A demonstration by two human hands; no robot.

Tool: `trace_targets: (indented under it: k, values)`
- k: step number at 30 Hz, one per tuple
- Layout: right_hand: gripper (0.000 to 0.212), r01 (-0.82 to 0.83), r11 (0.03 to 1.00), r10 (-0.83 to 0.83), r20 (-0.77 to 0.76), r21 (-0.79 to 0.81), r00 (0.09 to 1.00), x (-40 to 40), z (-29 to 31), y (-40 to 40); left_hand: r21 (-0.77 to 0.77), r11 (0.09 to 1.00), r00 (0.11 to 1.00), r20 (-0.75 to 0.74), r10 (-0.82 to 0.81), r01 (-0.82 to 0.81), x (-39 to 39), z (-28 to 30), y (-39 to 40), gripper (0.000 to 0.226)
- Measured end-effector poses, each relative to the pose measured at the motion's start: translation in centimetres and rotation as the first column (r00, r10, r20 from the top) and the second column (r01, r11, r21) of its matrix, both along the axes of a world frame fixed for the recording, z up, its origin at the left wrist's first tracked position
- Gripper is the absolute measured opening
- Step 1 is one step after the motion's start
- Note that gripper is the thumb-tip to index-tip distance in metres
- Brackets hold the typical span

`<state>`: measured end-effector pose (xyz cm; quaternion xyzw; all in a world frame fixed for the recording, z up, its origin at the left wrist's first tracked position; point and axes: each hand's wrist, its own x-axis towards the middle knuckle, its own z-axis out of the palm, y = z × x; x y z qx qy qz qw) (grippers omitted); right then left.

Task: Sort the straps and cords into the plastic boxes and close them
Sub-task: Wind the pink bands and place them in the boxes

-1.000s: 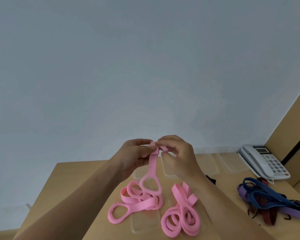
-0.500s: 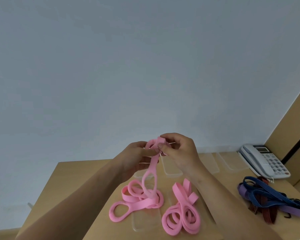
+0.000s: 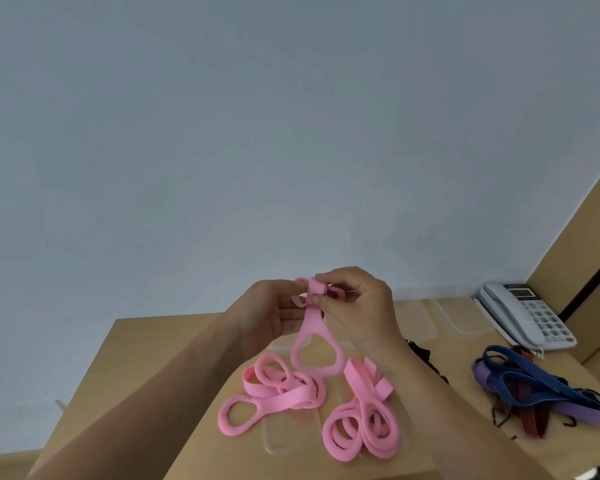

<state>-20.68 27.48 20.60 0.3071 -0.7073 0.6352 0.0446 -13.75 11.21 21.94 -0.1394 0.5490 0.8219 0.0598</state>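
Nearby, on the table (image 3: 139, 344): two heaps of pink straps, one left (image 3: 274, 389) and one right (image 3: 361, 424), both lying partly over a clear lid (image 3: 284, 441). Farther back, more clear box parts (image 3: 461, 315) along the wall edge, half hidden by the right forearm. To the right, a tangle of cords (image 3: 534, 393), blue, purple and dark red, near a phone (image 3: 523, 315) in the far corner. Some dark cord (image 3: 421, 355) peeking out just behind the right wrist. Nothing between the hands and the camera.

Raised above the table, left hand (image 3: 267, 317) and right hand (image 3: 357, 306) close together, forearms reaching in from the bottom edge. Left grip curled, fingertips pinching the upper part of a strap (image 3: 314, 344). Right grip narrow too, thumb (image 3: 317, 300) and forefinger pinching the same top end, where the band is rolled or folded into a small coil. Other right fingers loosely curled behind; exact contact there hard to tell.

Held in the air between both hands, over the gap between the two heaps, not touching them as far as can be seen. Long axis roughly vertical, slightly tilted: coiled end up at the fingertips, wide loop end hanging down, opening facing the camera. Lower rim of the loop just above the left heap.
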Motion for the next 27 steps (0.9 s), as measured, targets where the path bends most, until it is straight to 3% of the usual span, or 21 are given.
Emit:
trace_targets:
  k: [4,11,14,17,19,22,27]
  values:
    - [0.037,0.005,0.997,-0.003,-0.035,0.072,0.999,0.2,-0.3,0.0,0.083,0.996,0.998,0.041,0.040,-0.043,0.2,0.0,0.0,0.026]
    - [0.035,-0.111,0.973,0.112,0.005,0.200,0.994,0.8,-0.1,0.5,0.017,0.998,0.998,0.016,0.067,-0.067,0.6,-0.9,-0.2,0.025]
    - [0.030,-0.119,0.977,0.116,0.028,0.174,0.993,1.0,-0.3,0.5,0.001,0.996,0.996,0.017,0.091,-0.091,0.7,-1.2,-0.4,0.034]
    - [0.030,-0.028,0.990,0.010,0.127,0.138,0.992,0.7,-0.6,0.4,-0.029,0.993,0.994,-0.003,0.111,-0.111,0.6,-1.2,-0.1,0.040]
    - [0.038,-0.068,0.971,0.016,0.222,0.227,0.975,0.5,-0.6,0.4,-0.056,0.990,0.991,-0.025,0.128,-0.130,0.7,-1.0,-0.1,0.048]
    - [0.026,-0.155,0.945,0.089,0.230,0.289,0.969,0.3,-0.5,0.6,-0.077,0.987,0.989,-0.053,0.139,-0.143,0.8,-1.0,-0.2,0.055]
    - [0.022,-0.085,0.981,0.043,0.233,0.174,0.972,0.7,-0.4,0.7,-0.134,0.989,0.996,-0.074,0.049,-0.058,1.1,-1.6,-0.3,0.033]
